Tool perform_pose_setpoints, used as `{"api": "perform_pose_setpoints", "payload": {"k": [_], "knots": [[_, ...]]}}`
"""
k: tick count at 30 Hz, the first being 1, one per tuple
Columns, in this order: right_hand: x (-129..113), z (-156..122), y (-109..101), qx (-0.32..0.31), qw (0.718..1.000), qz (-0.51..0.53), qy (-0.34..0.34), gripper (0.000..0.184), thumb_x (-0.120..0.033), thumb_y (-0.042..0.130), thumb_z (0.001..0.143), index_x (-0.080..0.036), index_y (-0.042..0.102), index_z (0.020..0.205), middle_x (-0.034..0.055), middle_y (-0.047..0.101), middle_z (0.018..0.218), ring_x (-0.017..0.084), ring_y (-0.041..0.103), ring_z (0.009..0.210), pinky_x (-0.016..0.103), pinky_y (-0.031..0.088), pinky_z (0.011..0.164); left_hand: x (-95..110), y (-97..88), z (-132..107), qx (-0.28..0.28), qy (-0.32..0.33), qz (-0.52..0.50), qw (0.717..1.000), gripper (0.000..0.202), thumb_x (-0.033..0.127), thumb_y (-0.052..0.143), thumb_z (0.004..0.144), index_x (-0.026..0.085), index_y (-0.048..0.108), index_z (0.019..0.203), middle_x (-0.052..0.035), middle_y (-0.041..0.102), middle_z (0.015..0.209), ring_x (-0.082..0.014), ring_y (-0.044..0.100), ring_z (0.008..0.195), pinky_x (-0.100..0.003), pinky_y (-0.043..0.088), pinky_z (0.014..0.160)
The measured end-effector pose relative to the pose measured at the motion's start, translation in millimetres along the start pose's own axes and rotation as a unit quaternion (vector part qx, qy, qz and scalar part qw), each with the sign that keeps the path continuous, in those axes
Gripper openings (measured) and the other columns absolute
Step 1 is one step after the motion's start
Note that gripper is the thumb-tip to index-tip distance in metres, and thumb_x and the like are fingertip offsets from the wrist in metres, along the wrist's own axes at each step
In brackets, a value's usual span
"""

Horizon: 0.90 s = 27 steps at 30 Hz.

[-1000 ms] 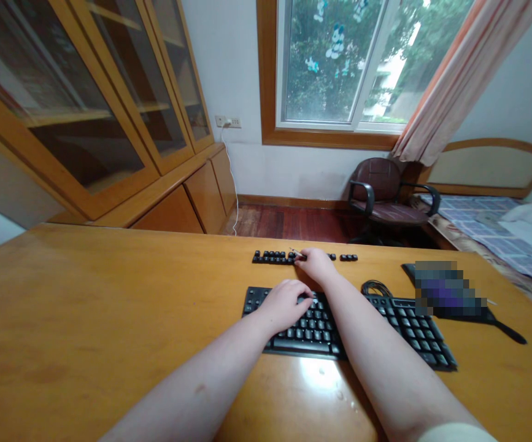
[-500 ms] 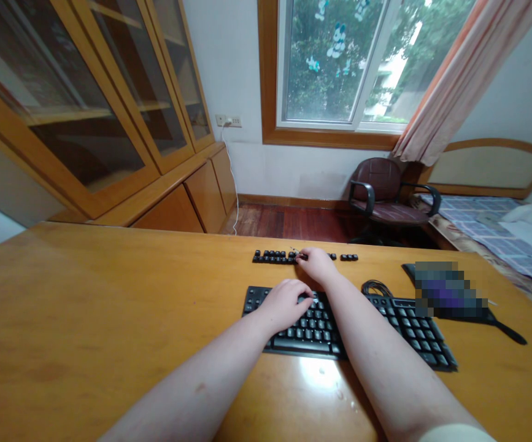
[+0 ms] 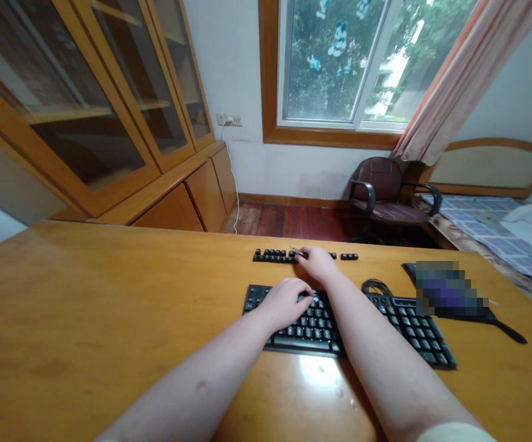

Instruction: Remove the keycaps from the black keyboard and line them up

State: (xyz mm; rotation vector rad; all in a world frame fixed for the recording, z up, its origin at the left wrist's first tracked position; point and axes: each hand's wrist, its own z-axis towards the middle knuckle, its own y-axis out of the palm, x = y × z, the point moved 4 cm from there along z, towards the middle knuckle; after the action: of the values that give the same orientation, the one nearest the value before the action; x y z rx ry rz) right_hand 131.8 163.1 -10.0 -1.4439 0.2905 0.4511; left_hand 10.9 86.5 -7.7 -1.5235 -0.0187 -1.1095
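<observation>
A black keyboard [image 3: 399, 322] lies on the wooden desk [image 3: 86, 319]. My left hand [image 3: 284, 302] rests on its left half, fingers curled down on the keys, holding nothing that shows. Beyond the keyboard a row of loose black keycaps [image 3: 272, 255] is lined up near the desk's far edge. My right hand [image 3: 317, 263] reaches to that row, fingers pinched around a thin small tool whose tip pokes out to the left over the keycaps. A few more keycaps [image 3: 349, 256] lie to the right of this hand.
The keyboard's coiled black cable [image 3: 375, 286] lies behind it. A dark pad with a blurred object [image 3: 450, 293] sits at the right. Beyond the desk are a brown office chair [image 3: 380, 196], glass-door cabinets [image 3: 109, 110], a window and a bed [image 3: 500, 227].
Almost nothing has moved. My right hand stays at the keycap row with the thin tool shifting slightly; my left hand remains on the keyboard.
</observation>
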Motion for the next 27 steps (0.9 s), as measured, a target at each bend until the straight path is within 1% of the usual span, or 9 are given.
{"api": "perform_pose_setpoints", "payload": {"k": [3,7,10,12,14,17,21,24,27], "knots": [[-8.3,-3.9,-21.3,0.070,0.995,0.055,-0.048,0.026,-0.036,0.046,0.085,-0.019,0.066,0.089,0.0067,0.066,0.088,0.019,0.059,0.083,0.028,0.042,0.074,-0.1,0.6,0.0,0.001,0.003,0.003,1.000,0.013,0.026,0.053,0.081,0.023,0.063,0.089,-0.0005,0.065,0.095,-0.0192,0.055,0.094,-0.032,0.042,0.087],[-23.4,-21.2,-71.0,0.169,0.968,0.136,-0.127,0.032,-0.033,0.038,0.089,-0.018,0.066,0.088,0.0073,0.062,0.092,0.018,0.056,0.092,0.030,0.041,0.085,0.0,0.2,-0.6,-0.002,0.002,0.011,1.000,0.018,0.028,0.055,0.079,0.022,0.061,0.095,-0.0023,0.064,0.098,-0.0202,0.055,0.096,-0.033,0.042,0.088],[-22.6,-42.5,-92.3,0.190,0.963,0.155,-0.112,0.031,-0.036,0.040,0.089,-0.019,0.067,0.087,0.0057,0.061,0.085,0.018,0.058,0.086,0.031,0.044,0.081,0.6,-1.1,-1.0,-0.002,-0.004,0.014,1.000,0.025,0.030,0.059,0.077,0.021,0.059,0.100,-0.0040,0.063,0.102,-0.0216,0.055,0.099,-0.034,0.042,0.089],[-14.5,-57.6,-87.4,0.165,0.964,0.191,-0.087,0.026,-0.037,0.047,0.085,-0.018,0.064,0.091,0.0048,0.062,0.083,0.017,0.059,0.078,0.031,0.046,0.075,0.5,-1.8,-1.2,0.001,-0.009,0.016,1.000,0.030,0.032,0.061,0.075,0.020,0.058,0.102,-0.0050,0.062,0.104,-0.0228,0.054,0.100,-0.035,0.042,0.089],[-1.8,-71.3,-72.3,0.141,0.956,0.252,-0.054,0.026,-0.039,0.053,0.082,-0.017,0.061,0.094,0.0041,0.063,0.079,0.015,0.059,0.065,0.029,0.048,0.063,0.4,-1.5,-1.4,-0.001,-0.007,0.020,1.000,0.035,0.034,0.063,0.073,0.020,0.057,0.104,-0.0051,0.061,0.105,-0.0233,0.054,0.101,-0.036,0.042,0.089],[10.1,-84.8,-48.9,0.110,0.954,0.272,-0.058,0.022,-0.039,0.051,0.083,-0.017,0.057,0.085,0.0044,0.062,0.078,0.013,0.056,0.056,0.027,0.046,0.054,-0.3,-0.3,-1.6,-0.005,-0.001,0.024,1.000,0.038,0.036,0.065,0.072,0.021,0.057,0.106,-0.0041,0.061,0.106,-0.0231,0.054,0.102,-0.036,0.042,0.089],[7.5,-87.3,-36.6,0.055,0.967,0.230,-0.097,0.018,-0.033,0.047,0.086,-0.019,0.053,0.078,0.0018,0.060,0.072,0.012,0.055,0.056,0.026,0.046,0.058,-0.6,0.8,-1.3,-0.011,0.004,0.031,0.999,0.041,0.039,0.068,0.069,0.022,0.056,0.104,-0.0037,0.062,0.104,-0.0233,0.054,0.100,-0.036,0.042,0.087],[2.2,-86.4,-38.6,0.061,0.972,0.195,-0.118,0.017,-0.029,0.044,0.087,-0.020,0.052,0.076,0.0008,0.058,0.067,0.013,0.056,0.060,0.027,0.045,0.062,0.2,1.3,-1.1,-0.020,0.013,0.032,0.999,0.039,0.041,0.069,0.068,0.022,0.058,0.100,-0.0022,0.062,0.101,-0.0224,0.054,0.098,-0.035,0.042,0.086],[-3.0,-88.9,-39.1,0.064,0.970,0.163,-0.166,0.018,-0.028,0.045,0.087,-0.020,0.054,0.075,0.0022,0.060,0.069,0.015,0.057,0.068,0.027,0.044,0.065,0.7,1.5,-1.1,-0.022,0.021,0.036,0.999,0.035,0.040,0.069,0.069,0.022,0.059,0.097,-0.0020,0.062,0.099,-0.0219,0.054,0.097,-0.034,0.041,0.086]]}}
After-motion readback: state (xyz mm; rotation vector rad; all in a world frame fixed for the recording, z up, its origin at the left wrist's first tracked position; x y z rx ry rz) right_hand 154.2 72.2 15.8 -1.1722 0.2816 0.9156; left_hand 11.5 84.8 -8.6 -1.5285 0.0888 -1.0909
